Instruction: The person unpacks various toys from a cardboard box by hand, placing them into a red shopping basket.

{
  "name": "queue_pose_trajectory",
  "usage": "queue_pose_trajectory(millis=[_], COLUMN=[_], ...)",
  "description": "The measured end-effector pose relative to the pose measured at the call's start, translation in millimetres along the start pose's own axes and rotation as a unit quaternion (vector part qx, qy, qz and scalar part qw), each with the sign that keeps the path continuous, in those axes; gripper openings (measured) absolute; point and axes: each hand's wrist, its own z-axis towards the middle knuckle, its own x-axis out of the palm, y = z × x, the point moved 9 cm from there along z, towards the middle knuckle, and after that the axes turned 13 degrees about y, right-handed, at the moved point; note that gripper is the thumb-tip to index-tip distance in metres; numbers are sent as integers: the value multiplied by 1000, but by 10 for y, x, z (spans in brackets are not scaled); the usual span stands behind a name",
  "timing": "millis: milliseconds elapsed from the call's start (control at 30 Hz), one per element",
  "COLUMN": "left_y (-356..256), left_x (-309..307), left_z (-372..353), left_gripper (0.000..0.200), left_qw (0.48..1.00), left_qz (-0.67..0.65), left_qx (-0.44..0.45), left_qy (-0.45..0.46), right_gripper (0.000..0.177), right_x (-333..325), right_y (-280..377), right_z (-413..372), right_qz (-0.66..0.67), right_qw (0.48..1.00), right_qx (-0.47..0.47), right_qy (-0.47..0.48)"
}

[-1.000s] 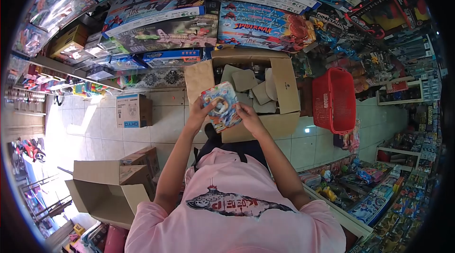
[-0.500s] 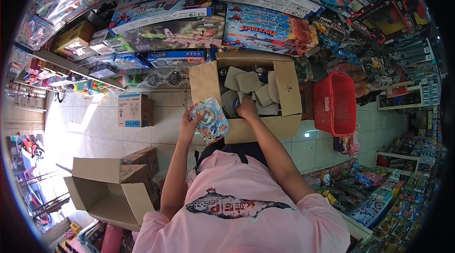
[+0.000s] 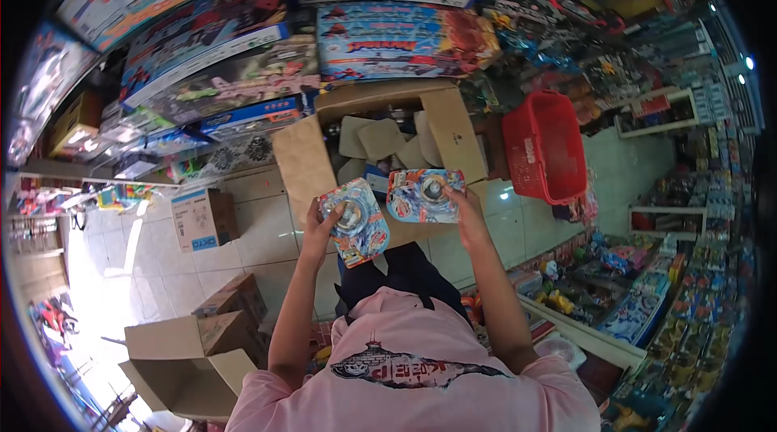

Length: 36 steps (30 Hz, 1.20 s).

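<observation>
My left hand grips a colourful blister-card toy pack by its left edge, thumb on its face. My right hand holds a second, similar pack by its right side. The two packs are side by side, tilted, in front of my body. Just beyond them stands an open cardboard box, its flaps spread, with several pale card pieces inside. The packs and my hands hide part of the box's near side.
A red basket stands right of the box. A closed carton is on the tiled floor at left, and an open empty carton lies lower left. Boxed toys line the far side; packed shelves fill the right.
My right hand has come out of the box and now holds a second pack beside the first. My left hand still holds its pack. The view has shifted and turned.
</observation>
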Motion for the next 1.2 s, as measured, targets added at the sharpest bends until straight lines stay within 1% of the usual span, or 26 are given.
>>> queue_pose_trajectory(millis=[67, 133, 167, 200, 267, 333, 400, 433, 567, 667, 700, 733, 800, 833, 900, 933, 1000, 1067, 1167, 1200], left_y=[-14, 56, 64, 59, 117, 219, 318, 367, 669, 1059, 1220, 1366, 1567, 1658, 1763, 1802, 1831, 1846, 1833, 1804], left_x=[131, 284, 393, 509, 750, 973, 1262, 1445, 2225, 2755, 2912, 3030, 3283, 3396, 3594, 3687, 3872, 3985, 4057, 4063], left_z=[52, 123, 138, 156, 184, 229, 266, 275, 236, 233, 226, 216, 273, 283, 306, 310, 359, 425, 562, 601], left_gripper=[47, 50, 51, 52, 53, 52, 50, 49, 47, 47, 49, 49, 51, 52, 51, 51, 50, 50, 49, 49], left_qw=[1000, 999, 999, 998, 997, 995, 993, 992, 990, 986, 983, 981, 980, 979, 978, 977, 972, 967, 965, 968], left_qz=[22, 23, 27, 32, 33, 47, 69, 76, 91, 121, 122, 128, 131, 123, 130, 132, 145, 159, 177, 176], left_qx=[3, 4, 5, 8, 4, 9, 9, 10, -9, -25, -59, -66, -45, -52, -58, -65, -78, -92, -77, -73], left_qy=[4, 31, 40, 49, 72, 83, 94, 103, 106, 113, 127, 128, 140, 151, 155, 154, 166, 176, 179, 166], right_gripper=[36, 39, 40, 40, 38, 38, 38, 38, 39, 38, 38, 38, 41, 41, 45, 45, 54, 56, 57, 57], right_x=[-127, -128, -118, -215, -382, -577, -925, -1122, -1962, -2510, -2662, -2803, -3036, -3132, -3334, -3413, -3565, -3680, -3771, -3814], right_y=[-41, -26, -15, -41, -212, -125, 10, 27, 4, -79, -164, -270, -368, -380, -413, -412, -398, -352, -290, -271], right_z=[-200, -399, -498, -557, -632, -752, -940, -1012, -1390, -1615, -1703, -1776, -1875, -1950, -2114, -2158, -2248, -2253, -2192, -2155], right_qz=[8, 68, 83, 88, 130, 142, 160, 164, 188, 211, 215, 223, 273, 277, 267, 271, 275, 280, 288, 292], right_qw=[1000, 997, 996, 996, 991, 989, 984, 983, 977, 971, 970, 968, 953, 952, 952, 951, 947, 946, 944, 943], right_qx=[-6, -25, -11, -20, 2, -23, -73, -81, -94, -109, -106, -104, -121, -125, -127, -129, -141, -144, -146, -145], right_qy=[-7, -7, 4, -2, 29, 26, -20, -22, -24, -34, -39, -42, -42, -44, -77, -78, -86, -75, -66, -69])
